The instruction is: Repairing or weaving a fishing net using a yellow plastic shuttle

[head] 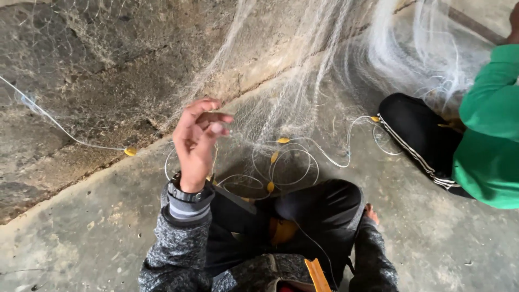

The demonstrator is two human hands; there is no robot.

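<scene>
- The left hand (197, 141) is raised above the knee (319, 205), grip pinching fine fishing net (281, 108).
- The right hand is hidden behind the knee; its grip cannot be told.
- Yellow floats (130, 151) lie on the floor (108, 227) beyond the knee.

Fine white fishing net (281, 103), draped, tangled

We observe our left hand (199, 138) raised at 11 o'clock, wrist upright, fingers curled with fingertips (217, 128) pinched together toward 3 o'clock. The left forearm rises from 7 o'clock in a grey sleeve. Our right hand (371, 213) sits low at 4 o'clock, mostly hidden; its grip cannot be judged.
</scene>
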